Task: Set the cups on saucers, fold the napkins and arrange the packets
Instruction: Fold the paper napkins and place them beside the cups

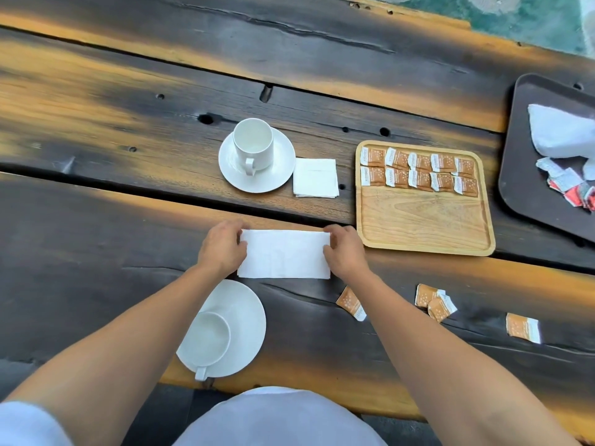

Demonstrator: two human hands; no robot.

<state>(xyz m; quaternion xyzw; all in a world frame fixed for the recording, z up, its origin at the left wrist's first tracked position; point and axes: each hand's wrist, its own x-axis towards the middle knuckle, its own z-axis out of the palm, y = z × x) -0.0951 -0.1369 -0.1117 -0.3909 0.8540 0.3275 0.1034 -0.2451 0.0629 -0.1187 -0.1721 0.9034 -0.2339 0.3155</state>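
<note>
A white napkin (285,254), folded into a long rectangle, lies flat on the dark wooden table (96,220). My left hand (222,247) pinches its left end and my right hand (346,249) pinches its right end. A white cup (206,341) stands on a saucer (244,320) just under my left forearm. Farther back, a second cup (252,146) sits on its saucer (280,162), with a folded square napkin (315,178) beside it on the right. A wooden tray (425,220) holds two rows of orange packets (418,172). Several loose orange packets (434,300) lie on the table at the right.
A dark tray (528,149) at the far right carries crumpled white napkins (560,133) and a pile of red and white packets (576,188). The table's near edge runs just in front of my lap. Knot holes and gaps mark the planks.
</note>
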